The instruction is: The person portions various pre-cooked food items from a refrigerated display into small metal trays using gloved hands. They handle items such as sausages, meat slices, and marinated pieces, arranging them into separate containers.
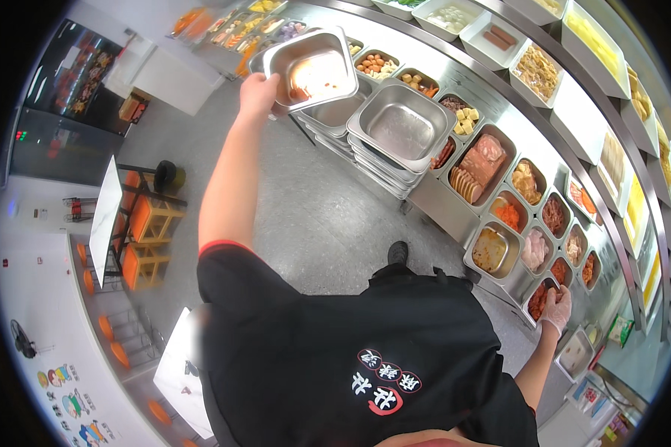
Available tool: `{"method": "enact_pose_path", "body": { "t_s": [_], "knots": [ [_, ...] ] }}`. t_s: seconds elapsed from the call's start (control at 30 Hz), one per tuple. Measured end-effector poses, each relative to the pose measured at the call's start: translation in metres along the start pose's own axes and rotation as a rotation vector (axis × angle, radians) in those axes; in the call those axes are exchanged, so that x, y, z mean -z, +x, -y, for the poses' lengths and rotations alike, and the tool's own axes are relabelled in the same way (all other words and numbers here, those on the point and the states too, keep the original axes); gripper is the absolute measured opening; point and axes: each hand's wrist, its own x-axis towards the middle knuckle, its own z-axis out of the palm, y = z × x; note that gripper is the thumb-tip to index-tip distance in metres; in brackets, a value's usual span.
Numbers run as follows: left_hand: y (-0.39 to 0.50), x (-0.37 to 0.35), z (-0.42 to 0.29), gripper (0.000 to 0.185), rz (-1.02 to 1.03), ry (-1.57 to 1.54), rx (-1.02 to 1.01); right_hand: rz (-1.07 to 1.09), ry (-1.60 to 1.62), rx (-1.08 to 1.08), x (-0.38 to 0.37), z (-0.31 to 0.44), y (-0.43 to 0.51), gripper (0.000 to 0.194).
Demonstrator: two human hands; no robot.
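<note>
My left hand [259, 95] grips the rim of a stainless steel food pan [313, 70], held raised and tilted above the counter's far end. Reddish sauce residue stains its inside. A gloved right hand [557, 309], in clear plastic, is at a small steel pan of red marinated meat [537, 303]. Its fingers close around a small dark object [550, 284], perhaps a utensil handle. Close by is a steel pan [491, 249] with only sauce residue inside. Between my hands stands a stack of steel pans [401, 124], the top one without food.
Food pans line the counter, including one of sliced luncheon meat [483, 162] and one of pale meat [535, 248]. White trays [487, 42] fill the shelf above. A marble-look table [105, 218] and orange stools [140, 262] stand to the left. A steel tray [575, 355] lies at right.
</note>
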Motion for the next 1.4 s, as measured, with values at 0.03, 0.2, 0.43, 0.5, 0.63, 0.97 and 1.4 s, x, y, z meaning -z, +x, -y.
{"method": "enact_pose_path", "body": {
  "t_s": [0.03, 0.2, 0.43, 0.5, 0.63, 0.97, 1.4],
  "knots": [
    [0.010, -0.003, -0.003, 0.029, 0.005, 0.047, 0.000, -0.002, -0.006, 0.001, -0.001, 0.005, -0.001, 0.037],
    [0.044, -0.024, -0.005, 0.033, 0.153, 0.459, -0.198, 0.009, 0.061, -0.034, -0.013, 0.033, -0.007, 0.036],
    [0.068, -0.045, 0.003, 0.035, 0.265, 0.567, -0.239, 0.006, 0.051, 0.000, -0.023, 0.046, -0.019, 0.038],
    [0.069, -0.049, 0.005, 0.034, 0.283, 0.573, -0.241, 0.014, 0.018, 0.020, -0.024, 0.046, -0.022, 0.038],
    [0.073, -0.053, 0.003, 0.034, 0.299, 0.620, -0.230, 0.021, 0.015, -0.010, -0.025, 0.046, -0.028, 0.039],
    [0.080, -0.053, 0.011, 0.042, 0.265, 0.652, -0.279, 0.035, 0.059, 0.028, -0.021, 0.071, -0.030, 0.031],
    [-0.325, -0.137, -0.161, 0.046, 1.218, -0.574, -1.021, -0.014, -0.086, 0.039, -0.049, 0.064, -0.013, 0.050]
  ]
}}
